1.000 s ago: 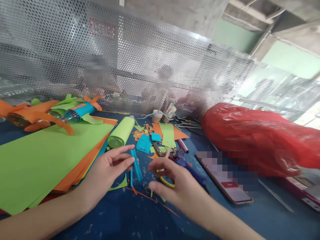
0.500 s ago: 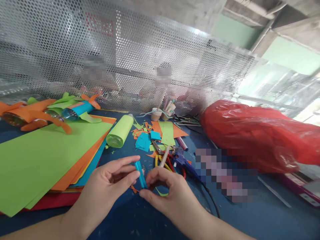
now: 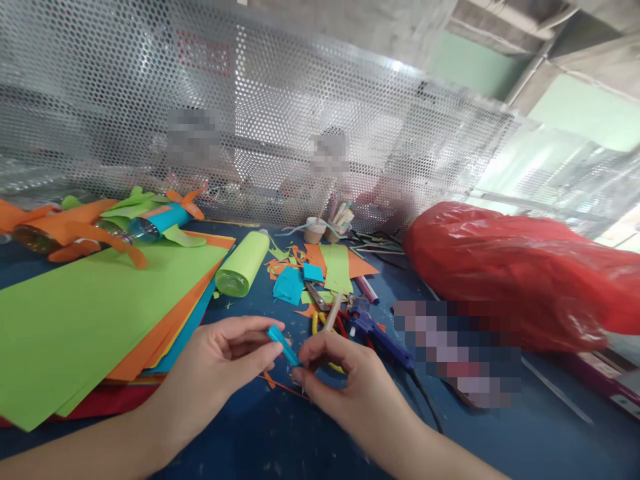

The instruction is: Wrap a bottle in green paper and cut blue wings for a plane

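A small folded strip of blue paper (image 3: 285,346) is held between my two hands above the table. My left hand (image 3: 233,350) pinches its upper end between thumb and fingers. At the lower end, my right hand (image 3: 333,370) has thumb and fingertips closed on it. Just beyond my right hand lie scissors with yellow handles (image 3: 316,324), a pale stick (image 3: 334,311) and a blue glue gun (image 3: 375,333) with a black cord. Blue paper pieces (image 3: 289,285) and a small blue square (image 3: 313,272) rest farther back, among orange and green scraps.
Stacked coloured paper sheets (image 3: 100,307) cover the left. Behind them are paper-covered bottles (image 3: 165,220) with propeller shapes; a green-wrapped bottle (image 3: 243,263) lies nearby. Small cups (image 3: 314,230) stand by the perforated metal screen (image 3: 290,100). A red plastic bag (image 3: 500,267) bulges at right.
The blue paper strip has turned from steep to more slanted, its lower end shifting right with my right hand. Both hands still grip it. The view has shifted slightly.
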`<control>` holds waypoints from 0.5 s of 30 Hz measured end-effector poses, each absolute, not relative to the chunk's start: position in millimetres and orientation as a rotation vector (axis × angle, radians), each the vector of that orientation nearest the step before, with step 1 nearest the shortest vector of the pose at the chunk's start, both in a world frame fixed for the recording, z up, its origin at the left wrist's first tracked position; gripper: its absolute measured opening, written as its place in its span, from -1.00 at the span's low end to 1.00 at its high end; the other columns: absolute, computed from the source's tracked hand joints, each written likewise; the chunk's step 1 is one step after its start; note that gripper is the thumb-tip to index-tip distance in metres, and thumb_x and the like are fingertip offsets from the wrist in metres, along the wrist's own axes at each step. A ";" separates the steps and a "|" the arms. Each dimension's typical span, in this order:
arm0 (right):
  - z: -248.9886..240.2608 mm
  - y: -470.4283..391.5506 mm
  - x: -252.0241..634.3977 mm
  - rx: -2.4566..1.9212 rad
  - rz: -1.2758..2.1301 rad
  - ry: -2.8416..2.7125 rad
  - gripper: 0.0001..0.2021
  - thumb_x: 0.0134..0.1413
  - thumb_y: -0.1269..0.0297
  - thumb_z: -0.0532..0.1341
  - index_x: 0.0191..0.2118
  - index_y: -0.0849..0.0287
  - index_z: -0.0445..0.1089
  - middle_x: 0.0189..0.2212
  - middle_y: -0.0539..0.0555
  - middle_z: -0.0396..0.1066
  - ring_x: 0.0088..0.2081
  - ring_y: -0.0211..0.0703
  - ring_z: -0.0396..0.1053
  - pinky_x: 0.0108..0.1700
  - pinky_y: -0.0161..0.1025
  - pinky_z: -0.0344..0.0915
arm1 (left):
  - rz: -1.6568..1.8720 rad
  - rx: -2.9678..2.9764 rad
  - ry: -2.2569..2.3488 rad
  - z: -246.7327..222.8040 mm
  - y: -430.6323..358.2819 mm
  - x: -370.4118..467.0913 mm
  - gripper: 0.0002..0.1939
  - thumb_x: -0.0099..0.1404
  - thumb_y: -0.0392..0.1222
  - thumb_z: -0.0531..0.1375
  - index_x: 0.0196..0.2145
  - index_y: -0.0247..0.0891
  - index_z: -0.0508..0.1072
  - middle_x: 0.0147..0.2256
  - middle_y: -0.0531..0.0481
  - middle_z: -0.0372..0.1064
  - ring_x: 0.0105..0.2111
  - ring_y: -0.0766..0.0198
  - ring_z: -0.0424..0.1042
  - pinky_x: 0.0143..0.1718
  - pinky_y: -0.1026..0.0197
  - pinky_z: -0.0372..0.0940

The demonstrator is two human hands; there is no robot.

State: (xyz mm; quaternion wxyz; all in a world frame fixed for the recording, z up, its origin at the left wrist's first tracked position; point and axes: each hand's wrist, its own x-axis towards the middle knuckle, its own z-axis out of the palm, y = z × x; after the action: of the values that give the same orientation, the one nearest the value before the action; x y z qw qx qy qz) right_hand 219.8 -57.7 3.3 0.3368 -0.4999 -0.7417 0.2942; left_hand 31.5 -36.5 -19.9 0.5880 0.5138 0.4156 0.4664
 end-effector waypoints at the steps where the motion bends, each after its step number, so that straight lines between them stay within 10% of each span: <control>1: 3.9 -57.0 221.0 -1.302 0.763 -1.935 -0.95 -0.02 0.43 0.23 -0.42 0.16 0.37 -0.49 -0.06 0.42 -0.43 -0.27 0.37 -0.33 -0.37 0.32 | 1.081 1.202 0.960 -19.3 -35.4 31.4 -0.77 0.06 -0.16 0.37 -0.25 -0.12 0.59 -0.42 0.09 0.59 -0.41 0.32 0.52 -0.39 0.40 0.39; 15: 12.5 -42.6 240.8 -1.251 0.702 -1.967 -0.95 0.12 0.36 0.22 -0.34 0.14 0.43 -0.40 -0.03 0.47 -0.35 -0.23 0.40 -0.26 -0.32 0.33 | 1.083 1.207 0.935 -13.9 -28.3 27.2 -0.90 0.02 -0.19 0.38 -0.42 -0.11 0.60 -0.45 0.07 0.60 -0.44 0.29 0.54 -0.45 0.37 0.39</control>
State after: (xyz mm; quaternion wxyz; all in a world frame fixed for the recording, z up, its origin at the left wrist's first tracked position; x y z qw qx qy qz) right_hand 240.8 -42.6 12.5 0.3463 -0.4821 -0.7579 0.2706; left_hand 27.2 -28.3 -13.9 0.5931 0.5191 0.4020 0.4659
